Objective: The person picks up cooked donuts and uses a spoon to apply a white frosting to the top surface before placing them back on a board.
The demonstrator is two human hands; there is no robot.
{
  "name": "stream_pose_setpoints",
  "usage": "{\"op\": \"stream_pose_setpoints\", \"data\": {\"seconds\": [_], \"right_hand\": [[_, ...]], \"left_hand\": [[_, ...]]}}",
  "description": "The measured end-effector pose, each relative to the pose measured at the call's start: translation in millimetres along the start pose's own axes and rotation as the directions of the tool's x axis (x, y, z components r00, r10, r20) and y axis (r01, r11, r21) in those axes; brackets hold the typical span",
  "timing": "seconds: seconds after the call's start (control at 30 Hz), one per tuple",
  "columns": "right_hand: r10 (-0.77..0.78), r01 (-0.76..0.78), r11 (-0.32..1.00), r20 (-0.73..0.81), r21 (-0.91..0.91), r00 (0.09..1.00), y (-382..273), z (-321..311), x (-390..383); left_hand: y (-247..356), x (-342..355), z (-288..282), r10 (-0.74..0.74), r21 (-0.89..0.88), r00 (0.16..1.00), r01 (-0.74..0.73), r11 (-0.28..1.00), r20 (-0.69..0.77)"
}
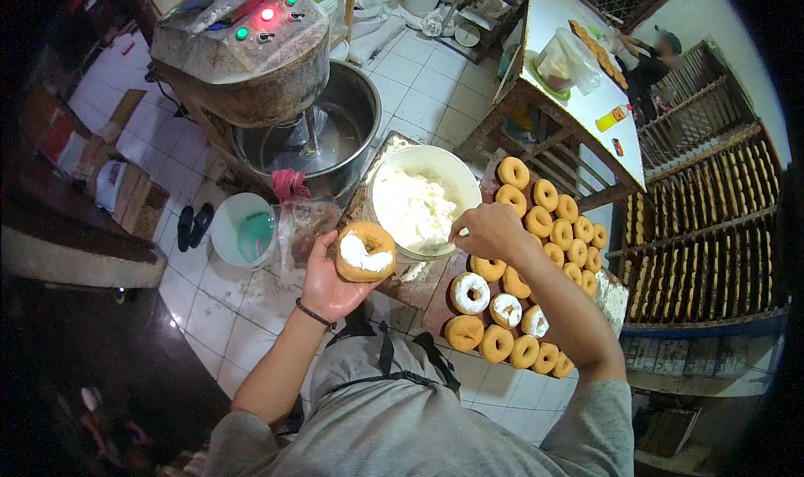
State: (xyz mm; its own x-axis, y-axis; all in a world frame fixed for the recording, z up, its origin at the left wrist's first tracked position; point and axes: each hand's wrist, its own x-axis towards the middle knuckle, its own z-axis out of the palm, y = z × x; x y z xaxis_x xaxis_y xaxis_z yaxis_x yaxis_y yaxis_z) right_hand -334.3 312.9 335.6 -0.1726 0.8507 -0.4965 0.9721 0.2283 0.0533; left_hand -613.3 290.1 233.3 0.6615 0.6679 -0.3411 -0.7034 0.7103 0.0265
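left hand (327, 288) grasps 1 frosted doughnut (367, 262); right hand (495, 232) curls by tub (466, 185), hold unclear.

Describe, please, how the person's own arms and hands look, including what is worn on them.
Both the left hand and the right hand are without gloves. A thin, dark bracelet circles the left wrist; no band shows on the right one. The grey sleeves are short, leaving the forearms uncovered.
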Motion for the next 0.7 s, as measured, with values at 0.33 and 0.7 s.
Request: {"op": "stream_pose_setpoints", "data": {"seconds": [0.33,0.7], "right_hand": [[-0.111,0.384,0.734,-0.46,0.56,0.881,-16,24,-41],[0.075,0.167,0.755,-0.337,0.634,0.938,5,21,-52]], "left_hand": [[4,1,4,-0.159,-0.01,0.987,0.16,0.987,0.034],[11,1,-4,-0.338,0.113,0.938,0.328,0.938,0.08]]}}
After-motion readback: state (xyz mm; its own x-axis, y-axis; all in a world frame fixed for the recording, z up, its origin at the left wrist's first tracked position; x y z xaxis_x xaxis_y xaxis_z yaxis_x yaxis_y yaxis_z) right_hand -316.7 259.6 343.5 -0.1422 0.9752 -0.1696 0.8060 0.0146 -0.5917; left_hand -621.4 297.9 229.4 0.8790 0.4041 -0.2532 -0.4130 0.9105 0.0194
